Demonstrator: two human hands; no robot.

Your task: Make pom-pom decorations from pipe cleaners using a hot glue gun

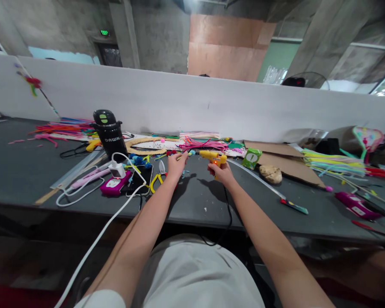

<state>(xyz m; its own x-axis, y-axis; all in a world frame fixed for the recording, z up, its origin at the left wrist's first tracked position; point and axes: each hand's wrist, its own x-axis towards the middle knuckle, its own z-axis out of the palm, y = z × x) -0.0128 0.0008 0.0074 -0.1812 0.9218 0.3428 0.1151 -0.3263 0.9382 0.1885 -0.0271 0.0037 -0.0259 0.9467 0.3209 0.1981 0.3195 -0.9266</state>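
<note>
My right hand [222, 171] is wrapped round the handle of a yellow hot glue gun [208, 154], whose small light glows orange-red. Its nozzle points left, toward my left hand [177, 166]. The fingers of that hand pinch a small thin piece with a blue-green tip [191, 152], too small to name surely. Nozzle and tip are close together; whether they touch I cannot tell. Yellow-handled pliers [157, 182] lie just left of my left forearm. A black cord hangs from the glue gun over the table edge.
A black bottle [107, 134], a purple power socket [114, 185] with white cables and a dark phone [141, 179] are to the left. Pink pipe cleaners [202, 144] lie behind my hands. Rightward are a green box [252, 158], a stone [270, 174], cardboard [295, 169] and a brush [294, 206].
</note>
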